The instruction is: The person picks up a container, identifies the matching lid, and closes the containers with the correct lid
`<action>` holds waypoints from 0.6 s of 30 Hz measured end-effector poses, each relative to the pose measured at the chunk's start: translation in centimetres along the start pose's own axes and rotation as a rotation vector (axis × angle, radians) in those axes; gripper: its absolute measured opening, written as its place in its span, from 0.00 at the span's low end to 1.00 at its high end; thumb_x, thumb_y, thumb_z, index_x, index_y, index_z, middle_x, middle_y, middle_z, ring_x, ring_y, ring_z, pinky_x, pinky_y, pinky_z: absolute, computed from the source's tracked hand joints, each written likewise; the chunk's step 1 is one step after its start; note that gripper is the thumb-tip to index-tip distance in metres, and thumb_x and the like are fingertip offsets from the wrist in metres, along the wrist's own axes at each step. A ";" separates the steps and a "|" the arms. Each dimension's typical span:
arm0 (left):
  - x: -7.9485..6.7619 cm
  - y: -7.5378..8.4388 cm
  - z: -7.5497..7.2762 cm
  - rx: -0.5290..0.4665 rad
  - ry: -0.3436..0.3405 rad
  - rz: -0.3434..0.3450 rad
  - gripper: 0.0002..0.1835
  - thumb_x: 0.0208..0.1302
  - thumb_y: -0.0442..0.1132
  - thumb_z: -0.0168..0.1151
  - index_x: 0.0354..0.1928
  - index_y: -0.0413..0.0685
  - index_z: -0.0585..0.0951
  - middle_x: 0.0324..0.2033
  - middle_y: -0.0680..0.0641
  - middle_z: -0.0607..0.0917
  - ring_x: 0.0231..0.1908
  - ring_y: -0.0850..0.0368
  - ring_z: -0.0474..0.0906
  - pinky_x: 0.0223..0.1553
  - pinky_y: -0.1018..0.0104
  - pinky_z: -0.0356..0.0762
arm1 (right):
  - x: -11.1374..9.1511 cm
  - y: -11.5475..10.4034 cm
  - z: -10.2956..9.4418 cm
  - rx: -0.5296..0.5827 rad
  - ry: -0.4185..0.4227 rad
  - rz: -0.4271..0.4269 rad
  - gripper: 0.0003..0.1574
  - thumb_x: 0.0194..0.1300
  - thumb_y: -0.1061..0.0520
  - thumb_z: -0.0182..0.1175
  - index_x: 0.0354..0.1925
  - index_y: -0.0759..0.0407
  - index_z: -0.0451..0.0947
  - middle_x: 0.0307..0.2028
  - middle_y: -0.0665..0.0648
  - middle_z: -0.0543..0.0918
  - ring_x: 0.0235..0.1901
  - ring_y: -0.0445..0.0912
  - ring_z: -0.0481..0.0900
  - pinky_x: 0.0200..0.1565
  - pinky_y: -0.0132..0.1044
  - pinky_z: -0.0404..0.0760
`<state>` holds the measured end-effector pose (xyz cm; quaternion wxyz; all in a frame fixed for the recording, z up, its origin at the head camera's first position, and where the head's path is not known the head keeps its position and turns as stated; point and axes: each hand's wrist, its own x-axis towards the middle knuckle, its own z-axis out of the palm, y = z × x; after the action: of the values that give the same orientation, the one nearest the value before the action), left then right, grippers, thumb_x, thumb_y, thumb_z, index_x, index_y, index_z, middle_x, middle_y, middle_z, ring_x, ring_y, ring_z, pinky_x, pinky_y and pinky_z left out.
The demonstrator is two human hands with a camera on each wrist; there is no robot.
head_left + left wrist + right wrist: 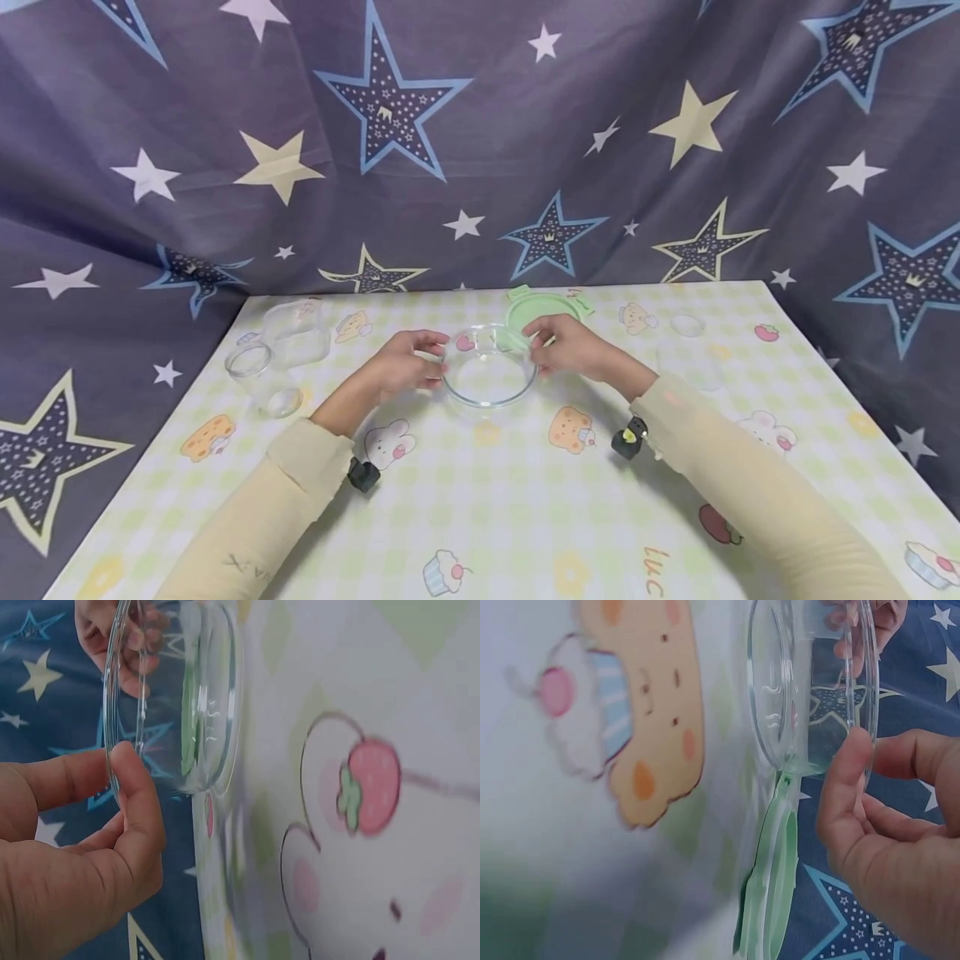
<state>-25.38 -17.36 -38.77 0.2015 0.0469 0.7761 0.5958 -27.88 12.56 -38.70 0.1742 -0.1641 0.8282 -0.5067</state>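
Observation:
A round clear glass bowl (489,402) is upright near the middle of the table, with both hands at its rim. At its left side, my left hand (405,364) pinches the rim between thumb and fingers. Opposite it, my right hand (572,348) grips the other side of the rim; in the right wrist view the thumb (849,769) lies against the glass. Close behind the bowl lies a light green lid (546,308) with tabs at its edge, partly covered by the right hand. The lid (780,877) also shows next to the bowl's base in the right wrist view.
At the left, a clear glass jar (258,379) lies tilted beside a clear rectangular container (297,337). A small clear round piece (687,324) and a faint transparent square piece (688,367) lie at the right. A star-patterned curtain (480,150) hangs behind the checked tablecloth (495,517).

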 end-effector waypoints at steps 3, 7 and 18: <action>0.1 0.0 0.7 -0.007 0.000 -0.002 0.34 0.65 0.21 0.60 0.73 0.33 0.65 0.62 0.33 0.67 0.48 0.45 0.80 0.48 0.60 0.86 | -0.6 0.4 -0.4 0.009 -0.009 -0.007 0.29 0.66 0.70 0.59 0.65 0.74 0.70 0.44 0.65 0.77 0.32 0.54 0.85 0.43 0.48 0.89; 0.3 0.2 1.7 -0.001 0.007 -0.003 0.33 0.65 0.21 0.62 0.72 0.36 0.68 0.63 0.33 0.69 0.44 0.48 0.81 0.46 0.62 0.87 | -1.4 0.9 -1.1 0.021 -0.013 -0.017 0.30 0.66 0.71 0.58 0.66 0.75 0.69 0.45 0.67 0.76 0.34 0.51 0.84 0.43 0.48 0.89; 0.4 0.5 3.7 -0.001 -0.019 0.016 0.33 0.65 0.22 0.63 0.72 0.33 0.67 0.66 0.33 0.67 0.43 0.51 0.79 0.46 0.61 0.87 | -3.0 1.6 -2.6 0.027 -0.024 -0.012 0.29 0.66 0.70 0.58 0.65 0.74 0.70 0.43 0.67 0.76 0.31 0.53 0.84 0.41 0.49 0.89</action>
<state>-24.45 -13.77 -39.17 0.2043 0.0587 0.7733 0.5973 -26.54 16.65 -38.70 0.1833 -0.1725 0.8182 -0.5170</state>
